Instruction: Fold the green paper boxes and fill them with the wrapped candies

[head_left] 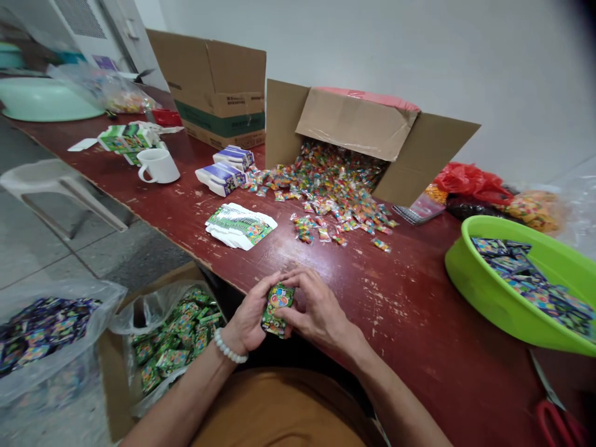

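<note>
Between my two hands, at the table's near edge, is a small green printed packet point(278, 309). My left hand point(251, 318), with a beaded bracelet at the wrist, closes round its left side. My right hand point(317, 308) pinches it from the right, thumb on its front face. Behind the hands lies a stack of flat green-and-white printed pouches point(241, 226). Farther back, small wrapped candies point(335, 186) spill from a cardboard box point(356, 121) lying on its side. Down to the left, a plastic-lined carton point(112, 379) holds many similar green packets point(174, 338).
On the right are a green basin point(465, 273) of dark packets and red-handled scissors point(554, 403). A white mug point(159, 166), purple-white cartons point(221, 177) and an upright cardboard box point(216, 93) stand at the back left. A bag of purple packets point(46, 329) and a stool point(56, 180) are lower left.
</note>
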### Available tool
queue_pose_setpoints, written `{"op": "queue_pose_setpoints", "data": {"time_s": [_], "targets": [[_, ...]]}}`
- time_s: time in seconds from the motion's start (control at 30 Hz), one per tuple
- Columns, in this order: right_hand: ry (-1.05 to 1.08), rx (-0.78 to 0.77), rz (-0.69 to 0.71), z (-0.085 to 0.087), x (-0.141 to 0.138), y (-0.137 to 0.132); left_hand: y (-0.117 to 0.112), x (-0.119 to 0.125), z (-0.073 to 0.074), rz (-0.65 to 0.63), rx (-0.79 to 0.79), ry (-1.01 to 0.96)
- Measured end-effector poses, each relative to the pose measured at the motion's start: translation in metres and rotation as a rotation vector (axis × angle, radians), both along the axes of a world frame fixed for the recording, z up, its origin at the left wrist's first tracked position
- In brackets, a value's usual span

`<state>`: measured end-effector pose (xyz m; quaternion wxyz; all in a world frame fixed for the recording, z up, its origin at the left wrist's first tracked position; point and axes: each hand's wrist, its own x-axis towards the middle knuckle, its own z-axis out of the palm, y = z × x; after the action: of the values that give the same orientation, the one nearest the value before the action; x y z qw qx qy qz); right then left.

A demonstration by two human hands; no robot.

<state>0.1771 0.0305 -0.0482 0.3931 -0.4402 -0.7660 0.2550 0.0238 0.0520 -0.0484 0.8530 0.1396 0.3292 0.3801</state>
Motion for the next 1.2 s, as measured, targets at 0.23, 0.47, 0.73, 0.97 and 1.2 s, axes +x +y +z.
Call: {"op": "queue_pose_setpoints", "data": {"time_s": [0.23, 0.47, 0.73, 0.97, 1.2], "targets": [[-0.322, 0.185, -0.069, -0.003, -0.018, -0.007, 0.002, 0.004, -0.001, 0.085, 0.064, -0.008], [-0.21, 0.206, -0.016, -0.012, -0.03, -0.006, -0.011, -0.004, -0.004, 0.046, 0.068, 0.03], [-0.097, 0.066, 0.026, -0.016, -0.018, 0.004, -0.028, -0.112, -0.005, 0.075, 0.38, 0.84], [0.032, 0.001, -0.231, -0.063, 0.015, 0.03, 0.004, -0.161, -0.001, 0.038, 0.894, 1.677], [-0.047, 0.063, -0.24, -0.073, 0.01, 0.027, 0.101, -0.059, -0.012, -0.027, 1.082, 2.187]]}}
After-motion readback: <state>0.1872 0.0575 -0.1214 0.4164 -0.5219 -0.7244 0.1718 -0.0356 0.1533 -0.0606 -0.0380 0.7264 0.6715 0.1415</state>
